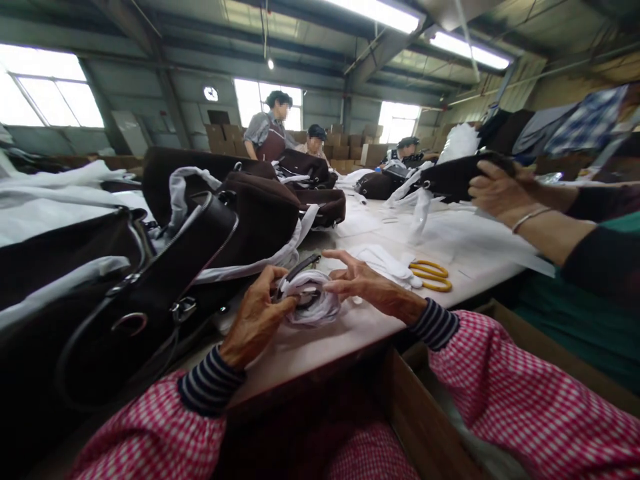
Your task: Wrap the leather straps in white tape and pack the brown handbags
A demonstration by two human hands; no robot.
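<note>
A coiled strap point(320, 308) wrapped in thin white paper is held up just above the table edge, with a dark leather end showing at its top left. My left hand point(260, 313) grips the coil's left side between thumb and fingers. On the other side, my right hand point(373, 287) has its thumb and bent fingers on the coil's right rim, while its index finger stretches out over the top. Just beyond my right hand lie crumpled white paper point(383, 263) and scissors with yellow handles point(433, 275).
Dark brown handbags point(260, 223) with paper-wrapped handles crowd the left of the white table point(370, 320). At right, a co-worker's hands point(500, 190) hold another dark bag point(450, 179). A cardboard box point(425, 413) stands below the table edge. Several people are farther back.
</note>
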